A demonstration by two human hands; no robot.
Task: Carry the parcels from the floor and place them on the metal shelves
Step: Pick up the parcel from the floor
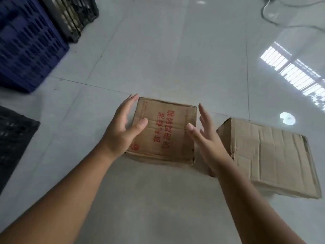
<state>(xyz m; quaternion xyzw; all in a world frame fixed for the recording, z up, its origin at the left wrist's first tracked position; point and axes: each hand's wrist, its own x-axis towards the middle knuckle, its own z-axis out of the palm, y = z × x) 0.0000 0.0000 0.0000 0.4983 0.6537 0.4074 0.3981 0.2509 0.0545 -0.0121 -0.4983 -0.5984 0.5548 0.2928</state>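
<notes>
Both hands spread and holding nothing, bracketing the printed parcel (163, 131) on the tiled floor (158, 50). Left hand (121, 128) sits at the box's left edge, fingers extended along that side, thumb hooked over the top face; can't tell if the palm is actually touching the cardboard. Right hand (205, 136) mirrors it at the right edge, thumb reaching over the top, fingers fanned into the gap between this box and the plain parcel (269, 159). Read: setup for a two-sided squeeze lift, palms facing inward so the load is clamped on opposite walls, thumbs on top to stop it tipping. Box lies flat, red lettering up, near edge facing the person, so approach is square-on. Plain parcel lies flat just beside it on the right, apart from it, skewed; it's creased and the near-left corner is torn, so it'll probably flex more when its turn comes. That gap is tight for the right fingers, a likely snag point. Blue crate (26, 44) and a dark crate (70, 16) sit at the far-left of the floor, another dark crate (12, 143) at the left edge, all well apart from the parcels. Cable (274, 20) trails at the far right. No metal shelves in view, so both parcels are yet to be carried.
</notes>
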